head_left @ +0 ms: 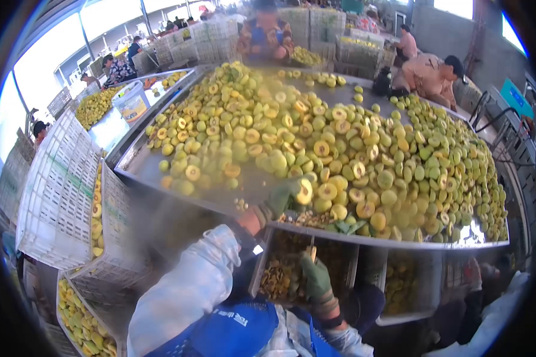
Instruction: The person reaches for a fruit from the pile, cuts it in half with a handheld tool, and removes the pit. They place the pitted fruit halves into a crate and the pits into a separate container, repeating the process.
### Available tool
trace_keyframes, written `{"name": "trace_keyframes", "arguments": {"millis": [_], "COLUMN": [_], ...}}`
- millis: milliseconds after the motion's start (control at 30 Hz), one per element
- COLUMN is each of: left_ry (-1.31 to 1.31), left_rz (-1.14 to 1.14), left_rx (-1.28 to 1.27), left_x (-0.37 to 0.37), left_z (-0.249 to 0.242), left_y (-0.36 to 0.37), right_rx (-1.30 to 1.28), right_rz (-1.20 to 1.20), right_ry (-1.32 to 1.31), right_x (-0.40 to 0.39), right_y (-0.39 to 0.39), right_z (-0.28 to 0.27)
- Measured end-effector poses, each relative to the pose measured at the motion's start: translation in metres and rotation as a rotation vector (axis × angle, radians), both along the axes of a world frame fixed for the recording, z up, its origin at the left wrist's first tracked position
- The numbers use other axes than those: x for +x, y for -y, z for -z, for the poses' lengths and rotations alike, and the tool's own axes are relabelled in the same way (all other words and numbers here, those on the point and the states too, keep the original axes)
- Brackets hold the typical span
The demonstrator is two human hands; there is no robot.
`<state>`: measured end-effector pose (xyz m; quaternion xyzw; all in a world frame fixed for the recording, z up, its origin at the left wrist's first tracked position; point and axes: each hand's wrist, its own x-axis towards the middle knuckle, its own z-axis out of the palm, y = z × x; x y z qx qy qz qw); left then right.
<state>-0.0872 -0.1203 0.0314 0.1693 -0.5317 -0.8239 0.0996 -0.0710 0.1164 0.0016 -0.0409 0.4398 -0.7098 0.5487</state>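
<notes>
Green-yellow fruit, many pieces cut in half, lies heaped on a metal table (262, 233). My left hand (284, 197), in a green glove, is at the table's near edge, its fingers round a halved fruit (304, 191) whose brown centre shows. Lower and to the right, my right hand (317, 278), also gloved in green, is closed on a small tool with a light wooden handle (312, 253). It is above a bin of brown and yellow scraps (275, 279) below the table edge. Small scraps and green leaves (351, 227) lie near my left hand.
White plastic crates (59, 196) of fruit stand at the left. A bucket (131, 102) sits on another table behind them. Across the table are a person (265, 35) and a person bending (429, 74). A co-worker's sleeve (494, 315) and gloved hand are at lower right.
</notes>
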Motion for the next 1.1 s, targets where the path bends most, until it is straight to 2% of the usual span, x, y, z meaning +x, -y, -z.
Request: {"name": "trace_keyframes", "arguments": {"millis": [100, 167, 200, 267, 300, 400, 433, 500, 533, 633, 700, 800, 900, 1033, 1100], "left_ry": [-0.230, -0.280, -0.297, -0.256, -0.291, -0.256, -0.267, -0.361, -0.345, -0.358, -0.472, -0.308, -0.348, -0.333, -0.303], "left_rz": [-0.009, -0.027, -0.034, -0.096, -0.076, 0.023, 0.066, 0.169, 0.195, 0.203, 0.112, 0.154, 0.137, 0.265, 0.332], "left_rx": [0.316, 0.305, 0.216, -0.775, -0.153, -0.320, -0.342, -0.308, -0.287, -0.381, -0.775, -0.541, -0.635, -0.704, -1.037], "left_x": [0.026, 0.047, 0.053, 0.069, 0.070, 0.072, 0.074, 0.080, 0.081, 0.081, 0.074, 0.080, 0.084, 0.090, 0.091], "left_z": [0.030, 0.027, 0.020, -0.012, -0.002, 0.025, 0.021, -0.015, -0.014, -0.011, 0.007, -0.013, -0.008, -0.022, -0.017], "left_y": [0.003, -0.008, -0.013, -0.037, -0.041, -0.028, -0.028, -0.050, -0.053, -0.053, -0.045, -0.054, -0.052, -0.051, -0.047], "right_rx": [-0.017, 0.010, 0.050, 0.031, 0.015, 0.031, 0.028, -0.019, -0.066, 0.057, 0.043, 0.099, 0.118, 0.109, 0.117], "right_rz": [-0.026, 0.025, -0.014, -0.076, -0.110, -0.088, -0.084, -0.079, -0.087, -0.122, -0.176, -0.221, -0.245, -0.246, -0.257], "right_ry": [-0.251, -0.233, -0.342, -0.336, -0.339, -0.337, -0.336, -0.315, -0.332, -0.395, -0.407, -0.429, -0.449, -0.479, -0.460], "right_x": [-0.001, 0.004, 0.004, 0.005, 0.012, 0.020, 0.021, 0.026, 0.025, 0.028, 0.027, 0.029, 0.032, 0.039, 0.040], "right_y": [0.006, 0.011, 0.010, 0.012, 0.010, 0.010, 0.010, 0.006, 0.006, 0.001, -0.001, -0.005, -0.006, -0.007, -0.011], "right_z": [-0.038, -0.056, -0.065, -0.070, -0.071, -0.069, -0.070, -0.068, -0.069, -0.081, -0.075, -0.074, -0.077, -0.071, -0.070]}}
